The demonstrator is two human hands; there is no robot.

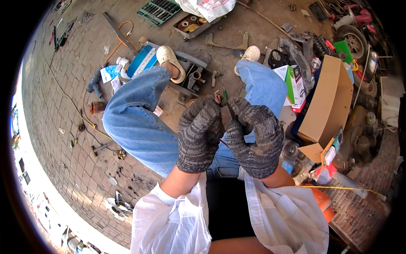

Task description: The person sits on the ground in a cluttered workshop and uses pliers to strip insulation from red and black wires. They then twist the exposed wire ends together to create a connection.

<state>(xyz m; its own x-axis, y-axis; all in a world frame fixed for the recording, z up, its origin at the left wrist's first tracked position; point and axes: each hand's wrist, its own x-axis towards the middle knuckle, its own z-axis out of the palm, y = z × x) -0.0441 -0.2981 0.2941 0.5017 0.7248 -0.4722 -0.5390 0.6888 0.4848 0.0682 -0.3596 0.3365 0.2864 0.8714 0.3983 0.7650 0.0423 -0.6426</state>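
Both my hands wear dark grey striped knitted gloves and meet above my lap. My left hand is closed, and a frayed copper-coloured wire end sticks up from its fingertips. Close beside it, my right hand is closed with thumb and fingers pinched together; what lies inside the pinch is hidden. A thin green piece with a narrow metal tip rises between the hands, and I cannot tell which hand holds it. Below the fingers a short stretch of thin red wire shows.
A grey drill and a hammer lie on the paving at left. An open tool case and a parts tray are ahead. A cardboard box stands at right before piled parts and a wheel.
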